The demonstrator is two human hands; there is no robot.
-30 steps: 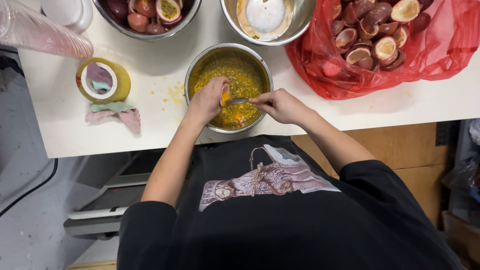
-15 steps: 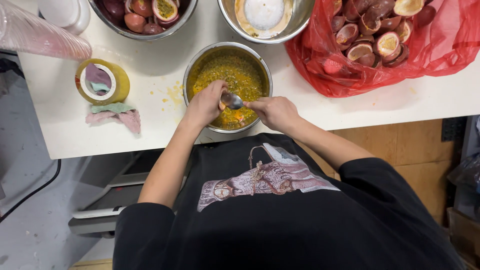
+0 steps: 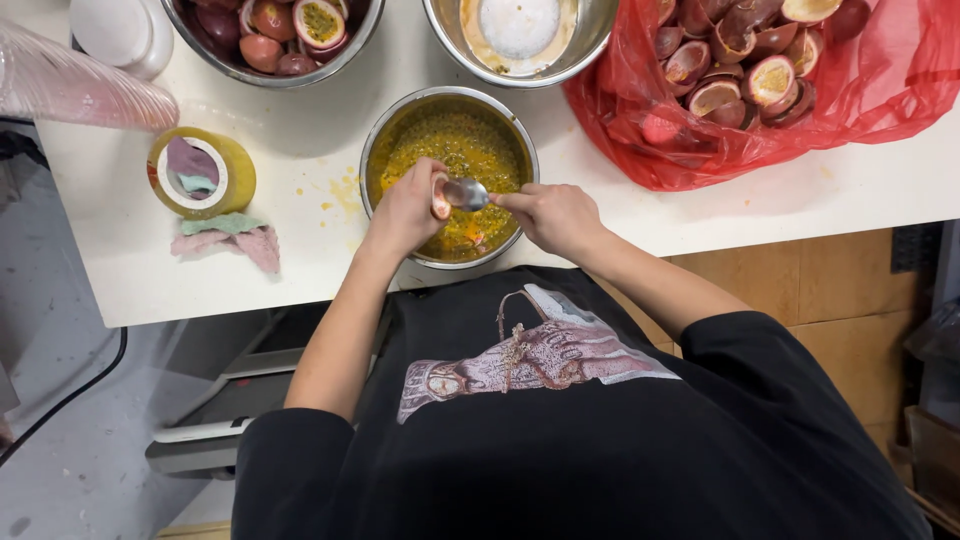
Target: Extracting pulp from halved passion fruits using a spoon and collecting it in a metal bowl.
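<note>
**Scooping passion fruit pulp over a steel bowl**

White tabletop (image 3: 300,270), speckled with yellow drips, carries everything in view. At its near edge the left hand (image 3: 405,212) is cupped closed around a passion fruit half (image 3: 440,197), of which only a sliver of rim shows between the fingers. The right hand (image 3: 555,215) pinches the handle of a metal spoon (image 3: 467,193), its bowl pressed at the fruit's open face. Both hands sit directly over the pulp bowl (image 3: 385,130), a steel bowl holding a good depth of orange-yellow pulp and seeds.

Outward from there, judging by the piles, the work looks well advanced but unfinished: a red plastic bag (image 3: 890,80) to the right is heaped with emptied shells, while a steel bowl of uncut and halved fruit (image 3: 290,35) at the upper left has several left. Another steel bowl (image 3: 520,30) at the top holds a white disc-like thing. To the left lie a tape roll (image 3: 200,172) and a crumpled rag (image 3: 235,238).
</note>
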